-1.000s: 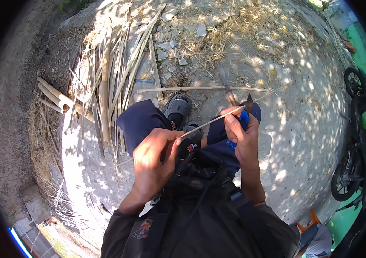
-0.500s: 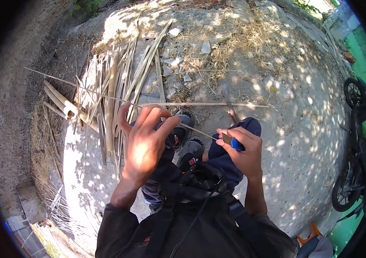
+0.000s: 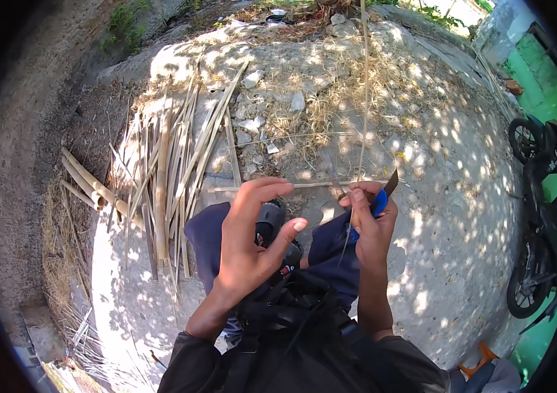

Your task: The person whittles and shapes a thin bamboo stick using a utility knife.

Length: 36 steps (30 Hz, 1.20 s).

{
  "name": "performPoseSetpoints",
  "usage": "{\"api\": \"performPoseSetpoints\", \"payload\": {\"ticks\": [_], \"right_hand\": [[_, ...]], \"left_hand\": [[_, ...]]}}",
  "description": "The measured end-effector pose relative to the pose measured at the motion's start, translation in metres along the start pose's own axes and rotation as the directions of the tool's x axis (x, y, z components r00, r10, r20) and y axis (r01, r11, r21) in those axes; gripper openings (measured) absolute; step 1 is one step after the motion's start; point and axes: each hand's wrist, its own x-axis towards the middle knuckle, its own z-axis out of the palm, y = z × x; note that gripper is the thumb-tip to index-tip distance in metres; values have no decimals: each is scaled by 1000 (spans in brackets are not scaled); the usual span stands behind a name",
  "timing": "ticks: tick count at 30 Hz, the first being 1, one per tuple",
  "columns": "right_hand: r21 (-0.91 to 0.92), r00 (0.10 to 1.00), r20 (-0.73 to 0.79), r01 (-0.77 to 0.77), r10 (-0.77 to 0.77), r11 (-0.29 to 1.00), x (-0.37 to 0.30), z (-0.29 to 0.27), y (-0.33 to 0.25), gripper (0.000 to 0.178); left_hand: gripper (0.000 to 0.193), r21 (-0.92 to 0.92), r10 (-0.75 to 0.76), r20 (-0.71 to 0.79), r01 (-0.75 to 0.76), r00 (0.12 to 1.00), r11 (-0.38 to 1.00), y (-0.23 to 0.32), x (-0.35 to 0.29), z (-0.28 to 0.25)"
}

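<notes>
My left hand point(image 3: 246, 245) is raised above my lap, fingers curved and thumb spread apart, holding nothing. My right hand point(image 3: 373, 232) is closed around a blue-handled knife point(image 3: 392, 183), its dark blade pointing up and away. Between that hand's thumb and fingertips a long, thin bamboo strip point(image 3: 365, 105) is pinched. It runs far up and away over the ground, and a short tail hangs below the hand. Beyond the hands another narrow strip point(image 3: 305, 185) lies crosswise on the ground. A blade with a wooden handle point(image 3: 332, 171) rests there, partly hidden.
A heap of split bamboo point(image 3: 190, 154) lies at the left, with thicker bamboo poles point(image 3: 85, 175) beside it. Stones point(image 3: 252, 78) and dry shavings point(image 3: 331, 111) are scattered ahead. A parked motorcycle point(image 3: 540, 236) stands at the right, by a green wall point(image 3: 540, 78).
The strip has swung from pointing left to pointing straight away from me. My left hand has let go of it and opened. The knife blade now points upward, beside the pinched strip.
</notes>
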Motion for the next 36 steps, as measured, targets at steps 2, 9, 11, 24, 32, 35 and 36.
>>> {"api": "performPoseSetpoints", "payload": {"ticks": [2,9,11,24,32,35,36], "right_hand": [[38,999,-35,5,-4,999,9,5,-7,15],[272,1000,11,7,-10,962,12,23,-28,13],[269,999,40,-45,36,962,8,25,-29,15],[6,992,99,-85,84,996,-12,23,4,14],[9,961,235,-155,149,988,-20,14,5,19],[-76,961,254,-94,110,993,-20,11,10,19],[-39,959,259,-112,118,993,-19,9,14,18]], "left_hand": [[46,-55,-41,92,46,995,997,3,-1,13],[40,-183,-71,168,102,983,978,6,-1,36],[28,-260,-168,157,205,973,943,7,-4,37],[8,-208,-433,254,486,865,849,5,-42,11],[3,-394,-573,244,620,782,678,-9,-66,15],[4,-342,-523,250,580,815,740,-15,-73,16],[4,-309,-501,237,554,832,773,-16,-73,16]]}}
